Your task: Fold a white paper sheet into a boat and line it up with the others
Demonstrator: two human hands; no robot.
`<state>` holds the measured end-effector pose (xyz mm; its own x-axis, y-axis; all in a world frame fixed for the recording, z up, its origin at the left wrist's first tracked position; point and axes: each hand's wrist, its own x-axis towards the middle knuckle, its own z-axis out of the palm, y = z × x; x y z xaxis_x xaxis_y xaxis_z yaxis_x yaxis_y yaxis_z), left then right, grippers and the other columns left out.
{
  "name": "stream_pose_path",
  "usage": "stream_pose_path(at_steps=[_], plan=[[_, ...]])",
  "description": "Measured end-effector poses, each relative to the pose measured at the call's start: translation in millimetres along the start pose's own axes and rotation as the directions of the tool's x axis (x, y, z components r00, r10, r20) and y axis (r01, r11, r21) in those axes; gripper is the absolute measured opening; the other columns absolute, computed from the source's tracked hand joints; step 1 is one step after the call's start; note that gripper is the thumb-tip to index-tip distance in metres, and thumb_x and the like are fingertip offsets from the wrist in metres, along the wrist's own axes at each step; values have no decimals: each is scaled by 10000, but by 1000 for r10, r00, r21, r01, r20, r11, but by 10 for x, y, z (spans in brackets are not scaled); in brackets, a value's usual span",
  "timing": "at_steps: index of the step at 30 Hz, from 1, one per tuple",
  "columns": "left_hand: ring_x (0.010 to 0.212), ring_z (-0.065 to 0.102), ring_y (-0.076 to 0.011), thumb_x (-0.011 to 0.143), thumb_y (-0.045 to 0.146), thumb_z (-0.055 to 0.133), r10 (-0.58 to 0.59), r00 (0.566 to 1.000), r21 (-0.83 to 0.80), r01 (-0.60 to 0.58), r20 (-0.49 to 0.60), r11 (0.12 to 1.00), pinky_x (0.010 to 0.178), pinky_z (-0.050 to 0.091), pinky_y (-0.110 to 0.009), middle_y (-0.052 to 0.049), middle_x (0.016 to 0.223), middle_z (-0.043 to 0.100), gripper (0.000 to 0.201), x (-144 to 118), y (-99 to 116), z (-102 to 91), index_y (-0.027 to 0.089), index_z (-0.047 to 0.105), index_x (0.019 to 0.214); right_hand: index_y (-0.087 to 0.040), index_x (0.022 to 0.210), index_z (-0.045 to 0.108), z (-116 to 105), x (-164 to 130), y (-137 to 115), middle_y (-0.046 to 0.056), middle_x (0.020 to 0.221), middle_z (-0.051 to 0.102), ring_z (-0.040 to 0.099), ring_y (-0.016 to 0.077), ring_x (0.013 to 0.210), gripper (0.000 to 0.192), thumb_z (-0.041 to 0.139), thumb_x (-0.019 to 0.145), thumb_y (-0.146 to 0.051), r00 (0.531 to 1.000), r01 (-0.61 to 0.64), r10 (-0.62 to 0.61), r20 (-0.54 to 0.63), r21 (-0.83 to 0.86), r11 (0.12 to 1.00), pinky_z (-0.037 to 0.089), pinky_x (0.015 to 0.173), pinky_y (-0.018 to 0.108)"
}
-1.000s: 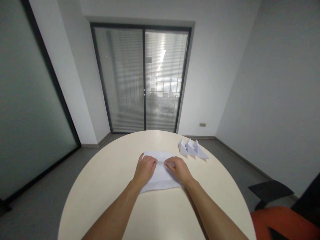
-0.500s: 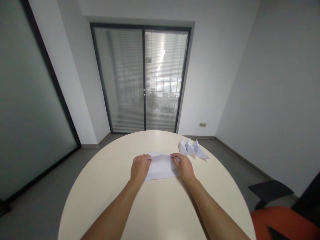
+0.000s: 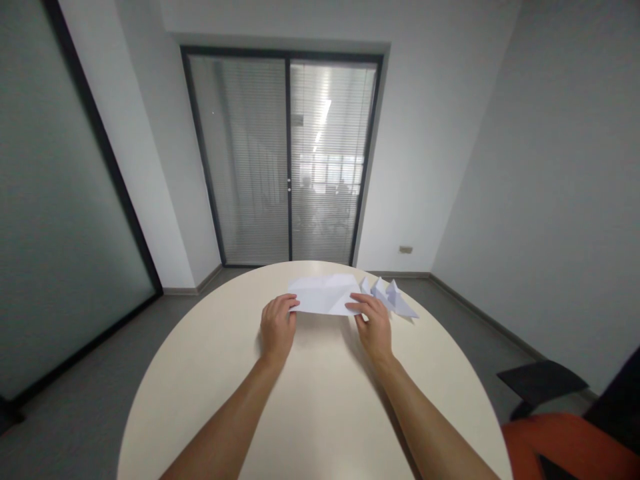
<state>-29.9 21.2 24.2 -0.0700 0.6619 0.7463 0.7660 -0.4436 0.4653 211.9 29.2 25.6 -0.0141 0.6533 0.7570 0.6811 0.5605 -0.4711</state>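
Paper [image 3: 325, 294] is the thing to watch: you have it pinched at its two near corners, creased and lying nearly flat over the far half of the table [image 3: 310, 413], and I cannot tell whether its far edge rests on the top or hangs just above it. With only fingertips on the corners, I judge the likeliest slip is uneven pull, one hand leading the other, which would skew the sheet and throw any new crease off the old ones. A thin sheet held this way could also sag or buckle in the middle.

Your right hand [image 3: 375, 325] sits just beside the three folded pieces [image 3: 387, 298]; the sheet's right corner looks close to touching the nearest one. A nudge outward could knock them out of line or off toward the rim.

Your left hand [image 3: 277, 327] lies palm down, knuckles up, thumb and forefinger closed on the left corner. Your right hand mirrors it, fingers reaching forward and closed on the right corner. Both forearms run straight out from you, low over the top, converging slightly toward the sheet.
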Motion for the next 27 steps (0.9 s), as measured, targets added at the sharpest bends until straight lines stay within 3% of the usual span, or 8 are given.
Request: stream_pose_path(at_steps=[7, 10, 13, 15, 17, 21, 24, 27], plan=[[1086, 614, -242, 835, 140, 557, 70, 950, 173, -127, 306, 977, 1112, 315, -467, -44, 1118, 712, 316, -112, 112, 54, 244, 657, 1116, -218, 956, 708, 100, -69, 117, 61, 1058, 730, 624, 244, 1046, 303, 498, 764, -115, 962, -105, 120, 244, -70, 992, 402, 1006, 402], [955, 662, -244, 900, 342, 552, 27, 917, 176, -105, 398, 979, 966, 443, -417, -54, 1043, 732, 308, -150, 190, 67, 228, 652, 1169, -220, 963, 687, 120, -96, 73, 43, 1037, 727, 632, 218, 1001, 310, 492, 744, -119, 921, -144, 157, 357, -63, 988, 438, 922, 328], [841, 672, -233, 976, 414, 412, -40, 890, 228, -72, 454, 971, 813, 494, -369, -62, 924, 730, 350, -166, 221, 72, 224, 703, 1022, -229, 936, 687, 85, -96, -60, 26, 977, 735, 643, 203, 922, 280, 489, 760, -138, 872, -130, 162, 463, -101, 986, 443, 825, 285], [907, 662, -242, 981, 374, 395, -49, 880, 264, -89, 472, 960, 839, 490, -369, -88, 955, 720, 366, -186, 196, 85, 210, 718, 927, -234, 929, 708, 40, -79, -163, 24, 971, 744, 648, 200, 894, 269, 488, 790, -165, 840, -95, 159, 519, -147, 985, 434, 802, 280], [1091, 611, -278, 940, 347, 477, -29, 872, 272, -120, 488, 955, 943, 460, -402, -121, 1149, 684, 296, -226, 151, 109, 196, 715, 1030, -241, 936, 728, -3, -57, -254, 24, 986, 751, 651, 202, 925, 271, 476, 841, -212, 812, -67, 147, 565, -161, 985, 428, 816, 281], [1329, 429, -389, 885, 451, 555, -53, 848, 296, -125, 527, 947, 1071, 340, -561, -161, 1438, 512, 509, -333, 132, 150, 201, 582, 1328, -226, 974, 733, -9, -29, -380, 53, 997, 750, 654, 212, 938, 357, 399, 961, -350, 829, -47, 149, 539, -198, 979, 441, 838, 303], [1246, 491, -370, 887, 482, 540, 21, 839, 254, -189, 544, 948, 1010, 404, -531, -146, 1366, 568, 478, -364, 238, 152, 227, 603, 1286, -216, 1110, 701, 71, -56, -448, 76, 1136, 721, 626, 212, 1072, 443, 321, 1012, -421, 863, -54, 108, 494, -122, 991, 434, 949, 320], [1097, 567, -332, 881, 387, 537, 32, 835, 250, -201, 550, 947, 916, 470, -478, -137, 1189, 650, 374, -350, 349, 161, 208, 647, 1190, -198, 1304, 609, 182, -128, -479, 85, 1336, 629, 543, 196, 1251, 510, 264, 1031, -456, 843, -81, 67, 534, 3, 997, 371, 1084, 327]])
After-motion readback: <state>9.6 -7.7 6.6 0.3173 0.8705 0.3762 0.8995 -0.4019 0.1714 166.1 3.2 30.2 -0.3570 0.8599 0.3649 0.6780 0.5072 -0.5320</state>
